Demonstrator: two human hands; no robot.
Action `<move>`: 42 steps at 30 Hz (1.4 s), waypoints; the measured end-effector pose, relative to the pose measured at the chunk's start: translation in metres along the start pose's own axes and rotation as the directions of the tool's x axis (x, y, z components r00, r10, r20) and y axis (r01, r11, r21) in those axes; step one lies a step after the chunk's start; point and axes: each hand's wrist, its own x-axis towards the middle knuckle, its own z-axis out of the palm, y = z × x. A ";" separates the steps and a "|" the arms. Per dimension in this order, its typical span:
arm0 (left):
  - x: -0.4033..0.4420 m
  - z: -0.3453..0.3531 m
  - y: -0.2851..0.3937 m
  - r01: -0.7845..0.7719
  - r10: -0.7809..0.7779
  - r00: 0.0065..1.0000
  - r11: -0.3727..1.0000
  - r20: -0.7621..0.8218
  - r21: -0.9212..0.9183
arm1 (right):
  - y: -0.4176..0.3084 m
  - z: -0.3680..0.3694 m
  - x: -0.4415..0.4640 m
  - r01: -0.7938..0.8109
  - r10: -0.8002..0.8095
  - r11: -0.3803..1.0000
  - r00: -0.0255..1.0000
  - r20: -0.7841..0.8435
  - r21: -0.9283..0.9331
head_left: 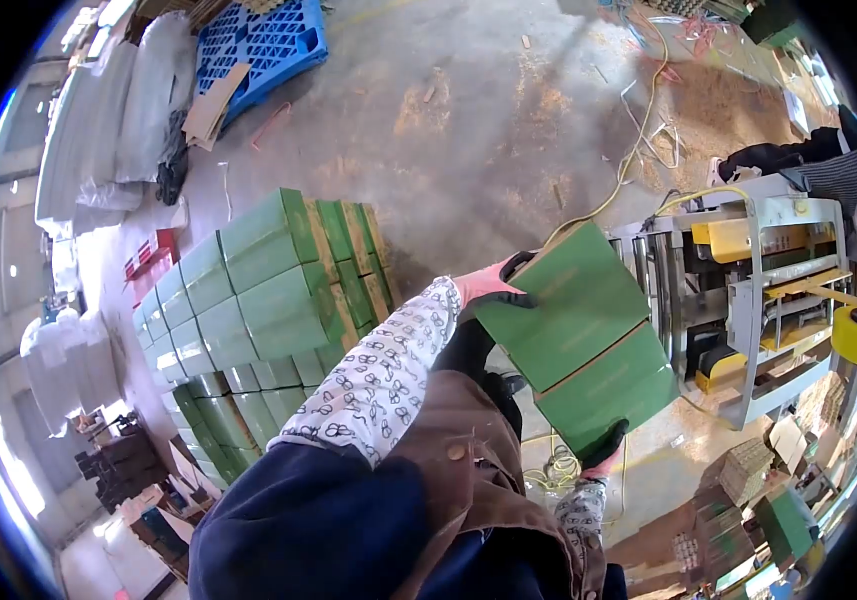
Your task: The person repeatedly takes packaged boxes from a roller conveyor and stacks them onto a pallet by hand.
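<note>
Two green cardboard boxes point(570, 305) sit side by side in front of me, with a thin brown seam between them. My left hand point(496, 284), in a pink and black glove, grips the upper left edge of the farther box. On the outer edge of the nearer green box point(610, 392), my right hand point(604, 452) is closed in a matching glove. The pair is squeezed between both hands, and some fingers are hidden behind it. Patterned sleeve covers point(373, 365) show on both forearms.
A tall stack of green boxes point(258, 270) stands at my left. The taping machine point(748, 300) with yellow parts is at right, near a person in dark trousers point(783, 155). A yellow cable point(638, 150) crosses the floor. A blue pallet point(258, 50) lies at the back left.
</note>
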 end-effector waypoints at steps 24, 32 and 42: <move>0.043 -0.041 0.042 0.113 -0.234 0.959 0.836 -0.162 -0.538 | 0.001 -0.027 -0.110 0.321 -0.168 0.904 0.874 -0.456 0.281; 0.193 -0.038 0.085 -0.001 -0.024 0.994 0.973 -0.103 -0.233 | -0.026 -0.076 -0.007 0.458 -0.374 0.881 0.826 -0.421 0.117; 0.009 -0.016 0.052 0.088 -0.094 0.952 0.995 -0.291 -0.036 | -0.022 -0.119 -0.044 0.311 -0.303 0.949 0.945 -0.121 0.053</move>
